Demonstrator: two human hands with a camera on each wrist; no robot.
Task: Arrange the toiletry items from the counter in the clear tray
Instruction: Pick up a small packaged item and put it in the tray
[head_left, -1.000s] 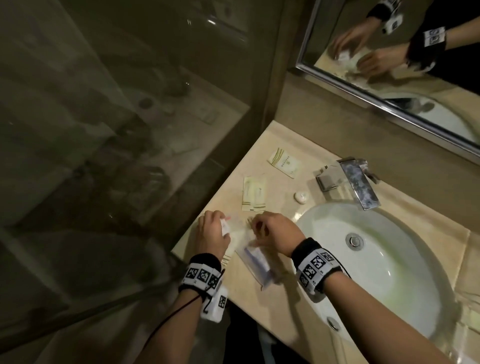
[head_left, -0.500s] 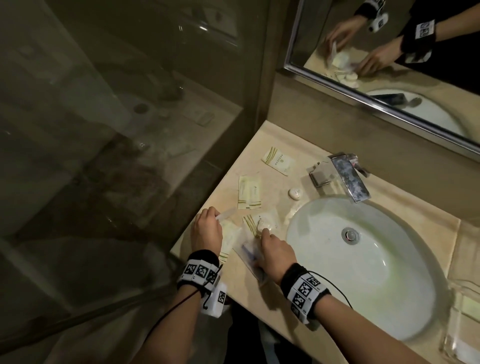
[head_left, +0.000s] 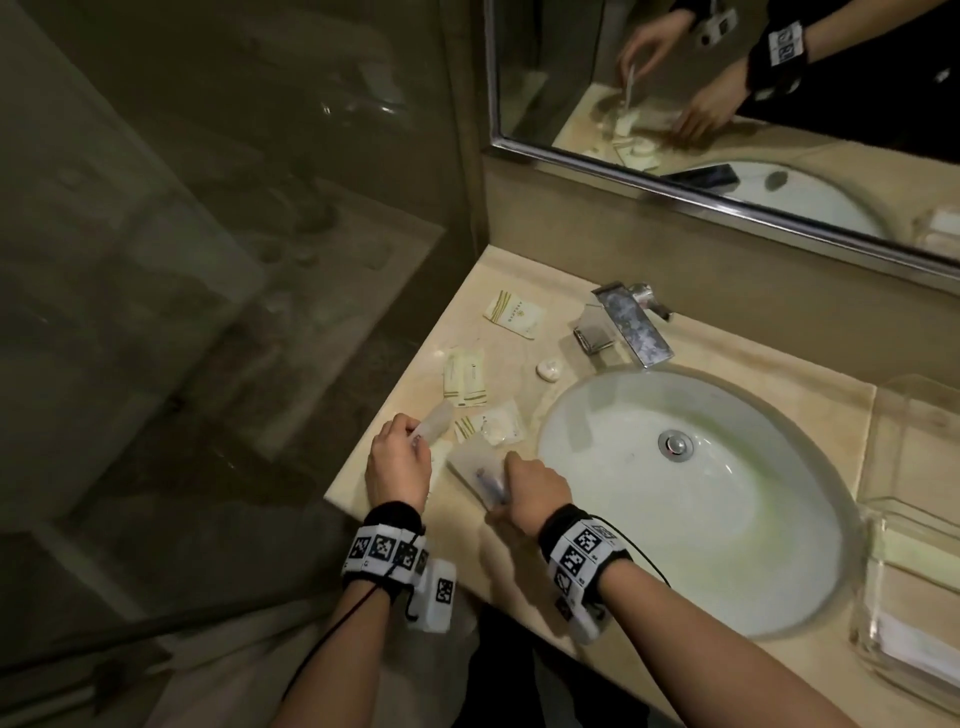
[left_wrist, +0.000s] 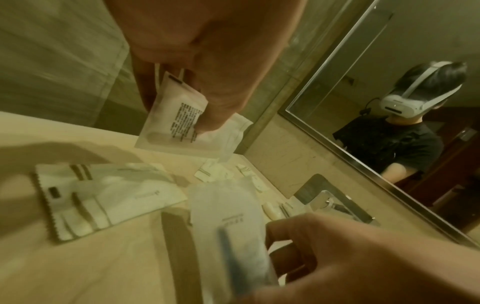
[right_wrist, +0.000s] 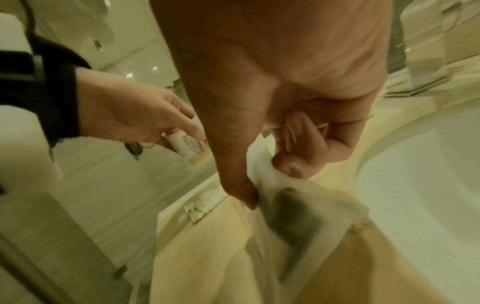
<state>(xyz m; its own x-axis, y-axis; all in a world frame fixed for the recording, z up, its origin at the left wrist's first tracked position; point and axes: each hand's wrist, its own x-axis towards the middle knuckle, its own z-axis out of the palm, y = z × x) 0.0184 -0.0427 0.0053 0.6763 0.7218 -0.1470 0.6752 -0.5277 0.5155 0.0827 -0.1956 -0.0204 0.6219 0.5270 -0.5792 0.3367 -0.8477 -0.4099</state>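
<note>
Right hand (head_left: 535, 491) pinches pouch (head_left: 480, 470), long axis toward mirror.

A hotel bathroom: a white sink (head_left: 691, 499) with a tap (head_left: 631, 325), a big mirror (head_left: 727, 98), and small wrapped packets (head_left: 511, 314) on the bench (head_left: 519, 270).

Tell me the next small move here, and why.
Probably lift the right hand and carry its pinched clear packet across the sink to the tray. Both hands already hold items, the left hand a white sachet, and the tray sits on the far right.
</note>
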